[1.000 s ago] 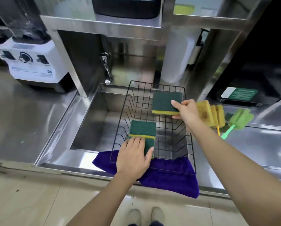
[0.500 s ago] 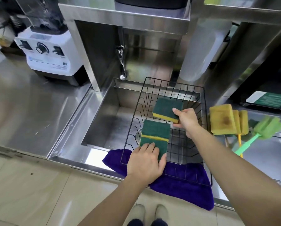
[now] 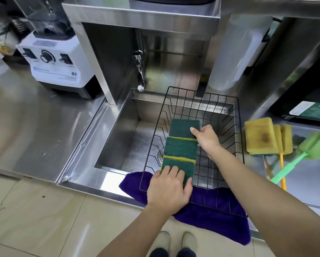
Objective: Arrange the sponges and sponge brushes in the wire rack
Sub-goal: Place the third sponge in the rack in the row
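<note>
A black wire rack [image 3: 239, 127] spans the right part of the steel sink. Three green-and-yellow sponges lean in a row along its left side. My left hand [image 3: 169, 188] rests on the near sponge [image 3: 179, 166], fingers curled over its front end. The middle sponge [image 3: 181, 147] sits between. My right hand [image 3: 206, 139] grips the right edge of the far sponge [image 3: 183, 127], which touches the middle one. On the counter to the right lie yellow sponge brushes [image 3: 261, 137] and a green sponge brush [image 3: 315, 144].
A purple cloth [image 3: 220, 216] hangs over the sink's front edge under the rack. A tap [image 3: 140, 75] stands behind the sink basin [image 3: 127, 141]. A white blender base [image 3: 57, 64] sits on the left counter. A white roll [image 3: 235, 56] stands at the back right.
My right hand has brought the far sponge toward me until it meets the other two. My left hand stays on the near sponge. The camera view has shifted left.
</note>
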Motion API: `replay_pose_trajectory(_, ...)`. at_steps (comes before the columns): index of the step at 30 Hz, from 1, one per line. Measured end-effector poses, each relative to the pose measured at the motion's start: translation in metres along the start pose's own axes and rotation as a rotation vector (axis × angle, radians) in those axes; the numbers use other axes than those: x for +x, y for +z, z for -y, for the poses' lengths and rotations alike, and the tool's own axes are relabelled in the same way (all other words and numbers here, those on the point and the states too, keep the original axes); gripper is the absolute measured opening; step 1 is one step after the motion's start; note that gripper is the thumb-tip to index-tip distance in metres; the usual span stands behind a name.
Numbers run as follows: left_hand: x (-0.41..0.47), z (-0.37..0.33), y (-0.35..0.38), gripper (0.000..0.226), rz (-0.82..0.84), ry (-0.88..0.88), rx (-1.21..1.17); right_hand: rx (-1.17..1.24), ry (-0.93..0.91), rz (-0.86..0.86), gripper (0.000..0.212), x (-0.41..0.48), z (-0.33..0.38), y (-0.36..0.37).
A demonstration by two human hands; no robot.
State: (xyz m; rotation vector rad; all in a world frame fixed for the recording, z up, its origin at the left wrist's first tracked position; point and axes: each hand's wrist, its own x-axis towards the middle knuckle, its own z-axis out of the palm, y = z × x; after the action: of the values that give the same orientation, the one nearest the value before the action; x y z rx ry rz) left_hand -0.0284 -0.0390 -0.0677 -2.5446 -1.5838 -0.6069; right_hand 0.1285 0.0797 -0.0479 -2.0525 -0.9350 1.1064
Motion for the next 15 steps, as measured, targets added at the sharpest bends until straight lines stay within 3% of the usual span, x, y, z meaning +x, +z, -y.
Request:
replay_pose_trajectory(3,-0.001,-0.001,-0.002,0.037,0.002,-0.004,-0.006,-0.011,-0.049,-0.03,0.032,-0.001,0.002,0.0)
replay_pose_trajectory(7,-0.001,0.0,-0.001,0.037,0.006,-0.005,-0.01,-0.003,-0.07,-0.12,0.038,-0.002,0.005,0.005)
replay_pose_trajectory(15,-0.001,0.0,-0.002,0.036,0.003,-0.011,-0.018,-0.031,-0.056,0.038,0.033,0.001,0.0,0.009)
